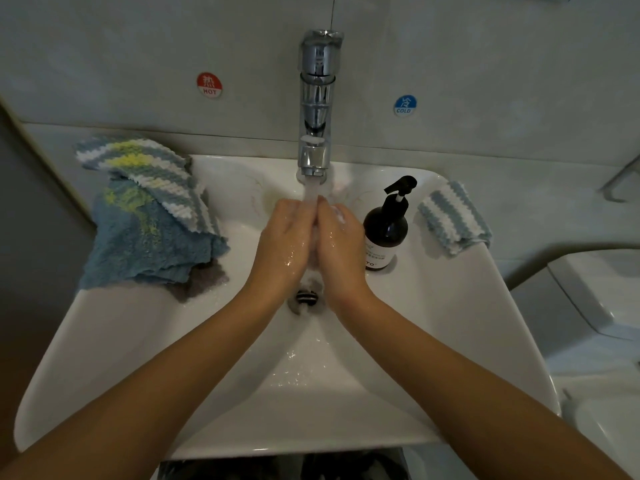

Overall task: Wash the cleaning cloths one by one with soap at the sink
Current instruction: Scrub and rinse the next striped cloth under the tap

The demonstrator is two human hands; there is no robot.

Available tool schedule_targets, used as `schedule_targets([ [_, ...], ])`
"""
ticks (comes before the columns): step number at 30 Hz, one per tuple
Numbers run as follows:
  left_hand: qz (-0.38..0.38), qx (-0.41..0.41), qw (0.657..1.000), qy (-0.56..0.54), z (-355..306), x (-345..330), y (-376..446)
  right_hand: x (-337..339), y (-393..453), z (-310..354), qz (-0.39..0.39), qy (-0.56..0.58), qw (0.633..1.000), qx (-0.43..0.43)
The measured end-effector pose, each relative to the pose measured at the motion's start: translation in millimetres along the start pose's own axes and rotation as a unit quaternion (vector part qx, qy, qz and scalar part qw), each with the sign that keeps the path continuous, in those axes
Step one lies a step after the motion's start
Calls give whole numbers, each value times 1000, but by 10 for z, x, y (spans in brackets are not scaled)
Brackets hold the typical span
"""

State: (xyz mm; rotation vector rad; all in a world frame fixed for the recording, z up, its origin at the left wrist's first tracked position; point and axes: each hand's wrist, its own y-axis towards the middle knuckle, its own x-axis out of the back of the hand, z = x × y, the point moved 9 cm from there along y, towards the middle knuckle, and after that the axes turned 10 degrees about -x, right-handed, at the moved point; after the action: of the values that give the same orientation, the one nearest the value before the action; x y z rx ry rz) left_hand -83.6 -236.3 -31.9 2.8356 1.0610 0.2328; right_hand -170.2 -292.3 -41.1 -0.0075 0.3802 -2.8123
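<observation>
While water runs, left hand meets right hand mid-sink (cloths at rims).

Dim, soft light; wide-angle bowing at edges.

I see a white sink carrying everything here. On its left rim lies a heap of cloths: a striped blue, white and yellow cloth on top, a plain blue cloth under it, and a grey cloth peeking out beneath, its edge hanging over into the basin. On the right rim stands a dark pump soap bottle, upright, and near it at the far right corner lies a folded blue-and-white striped cloth.
</observation>
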Motion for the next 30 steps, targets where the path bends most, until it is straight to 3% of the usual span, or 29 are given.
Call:
schedule_targets([
  [3,-6,-50,997,51,-62,20,-11,-7,9,-17,-3,8,1000,-11],
  [6,-31,-25,996,84,-19,60,26,-23,7,-31,13,36,999,-24],
  [10,-57,-9,996,73,1,125,90,-45,-31,31,23,-9,999,-22],
  [16,-59,-93,991,73,-179,185,31,-111,-92,97,38,-79,993,75],
  [21,-96,-85,992,-15,-194,232,8,-116,-64,30,93,1,995,-37],
  [25,-107,-110,988,-15,-233,291,10,-210,-114,-100,148,-94,977,-122],
  [30,-74,-124,989,-34,-299,249,6,-195,-86,-16,133,-88,986,-52],
])
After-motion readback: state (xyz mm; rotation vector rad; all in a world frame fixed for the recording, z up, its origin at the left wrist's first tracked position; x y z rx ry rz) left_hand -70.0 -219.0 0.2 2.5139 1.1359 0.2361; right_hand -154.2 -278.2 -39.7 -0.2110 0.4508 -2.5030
